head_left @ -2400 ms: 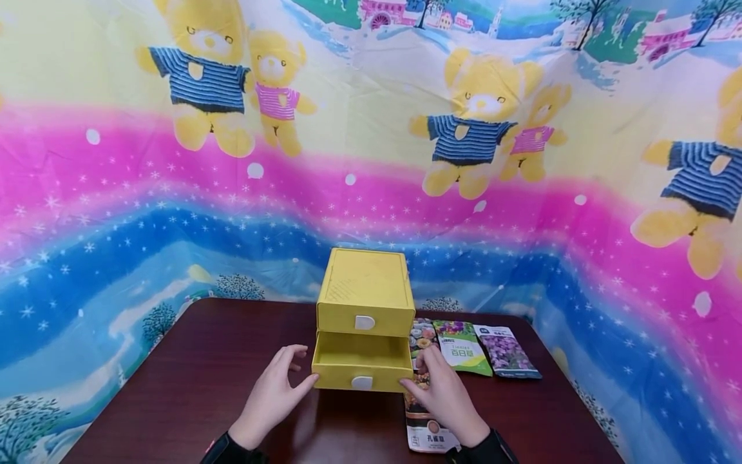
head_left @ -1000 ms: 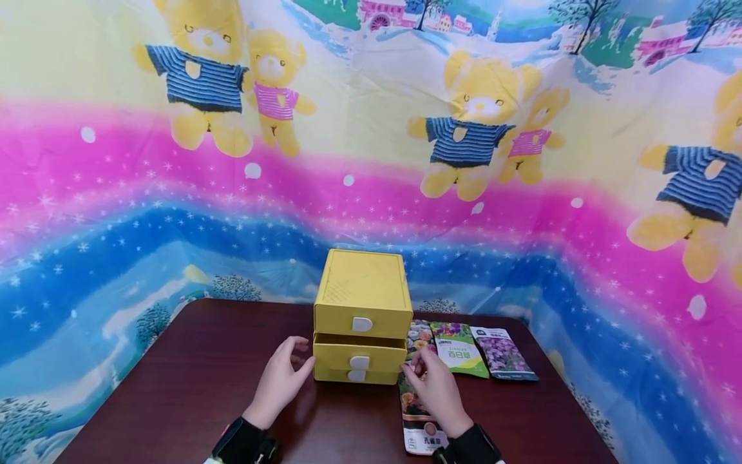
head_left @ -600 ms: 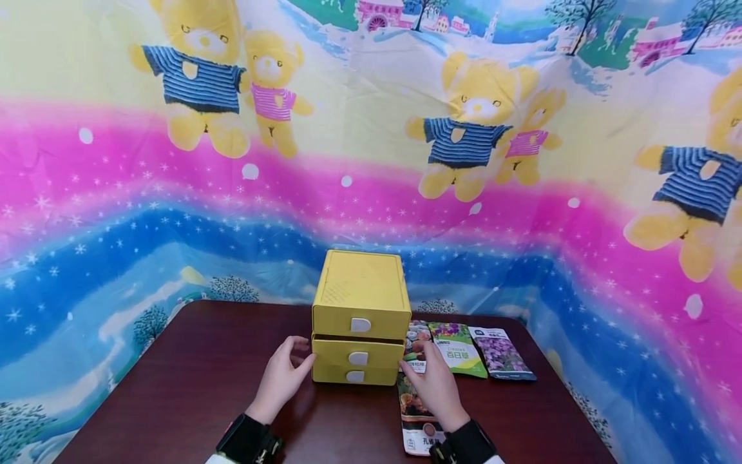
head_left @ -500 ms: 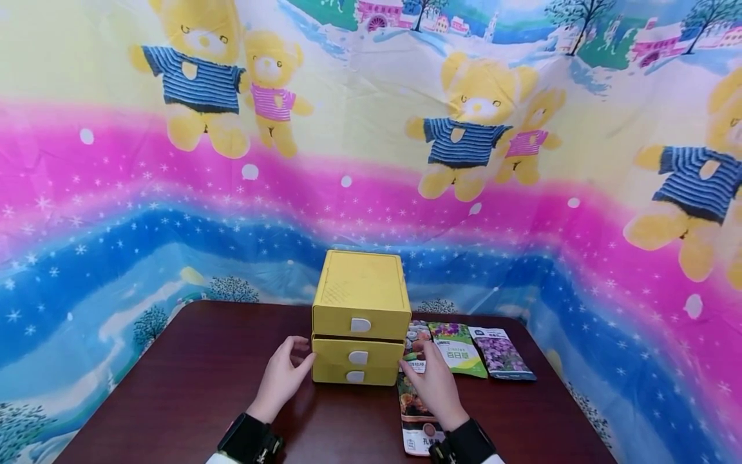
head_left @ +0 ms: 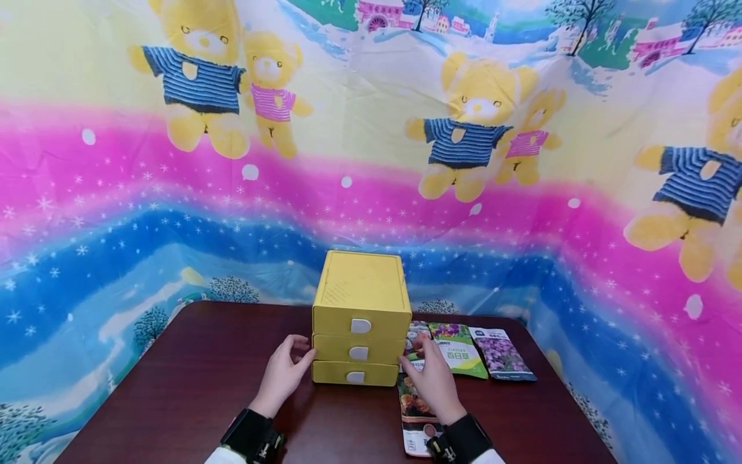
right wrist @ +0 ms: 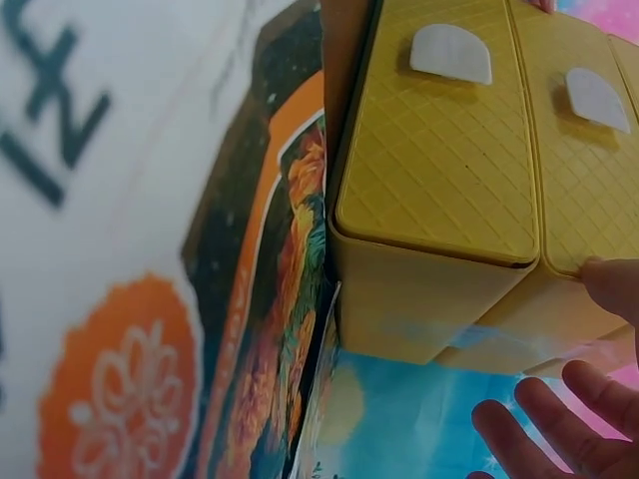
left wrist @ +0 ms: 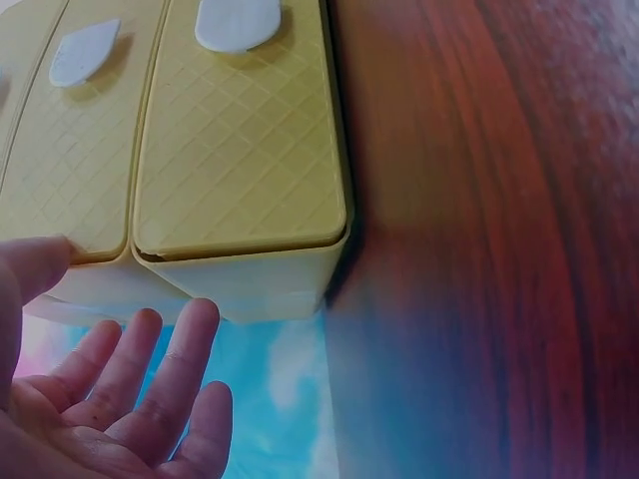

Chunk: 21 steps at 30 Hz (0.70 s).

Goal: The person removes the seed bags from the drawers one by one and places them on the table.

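Observation:
A yellow desktop drawer unit (head_left: 364,280) stands on the table, its three stacked drawers all pushed in. White tabs mark the drawer fronts. My left hand (head_left: 281,377) is at its left side; in the left wrist view the thumb (left wrist: 38,264) touches the edge of the middle drawer (left wrist: 80,170), and the other fingers extend loosely past the side wall. On the opposite side, my right hand (head_left: 436,380) has its thumb (right wrist: 614,284) against the same drawer's right edge. Its remaining fingers are spread beside the unit. Neither hand grips anything.
Several flower-picture packets lie right of the unit: an orange-flower one (head_left: 418,422) under the right hand, one partly hidden (head_left: 416,332), a green-and-white one (head_left: 459,351) and a purple-flower one (head_left: 503,353). A bear-print cloth (head_left: 371,212) hangs behind the dark wooden table (head_left: 191,386).
The middle drawer has slid from pulled out to flush with the unit. Both hands have moved forward with it, thumbs at its front edges. The packets lie as before.

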Motion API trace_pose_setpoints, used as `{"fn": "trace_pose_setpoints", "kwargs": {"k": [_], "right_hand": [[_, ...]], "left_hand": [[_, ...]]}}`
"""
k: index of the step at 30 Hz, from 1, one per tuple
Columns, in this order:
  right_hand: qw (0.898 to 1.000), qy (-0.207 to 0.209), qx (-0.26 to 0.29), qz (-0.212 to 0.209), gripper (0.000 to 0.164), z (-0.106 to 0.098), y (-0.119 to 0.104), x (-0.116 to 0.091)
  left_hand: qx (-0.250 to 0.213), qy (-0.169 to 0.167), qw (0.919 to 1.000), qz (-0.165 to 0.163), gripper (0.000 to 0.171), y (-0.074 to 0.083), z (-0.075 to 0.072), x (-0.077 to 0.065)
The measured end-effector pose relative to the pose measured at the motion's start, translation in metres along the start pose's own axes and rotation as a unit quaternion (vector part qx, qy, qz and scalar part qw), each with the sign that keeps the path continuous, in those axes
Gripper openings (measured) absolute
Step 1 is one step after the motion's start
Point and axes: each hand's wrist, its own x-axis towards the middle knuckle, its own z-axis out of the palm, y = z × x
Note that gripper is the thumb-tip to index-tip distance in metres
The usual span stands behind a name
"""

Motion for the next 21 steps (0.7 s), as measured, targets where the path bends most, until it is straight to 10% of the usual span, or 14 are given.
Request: {"fn": "trace_pose_setpoints", "kwargs": {"k": [13,21], "right_hand": [[1.000,0.021,0.011,-0.016,0.036,0.002,-0.001,-0.003],[0.980,0.132,-0.022,-0.146,0.017,-0.008,-0.020,-0.010]], "left_hand": [[-0.002,0.003,1.0000,0.001,0.028,-0.002,0.004,-0.001],[-0.008,-0.009,0.9999,0.009,0.024,0.000,0.005,-0.006]]}}
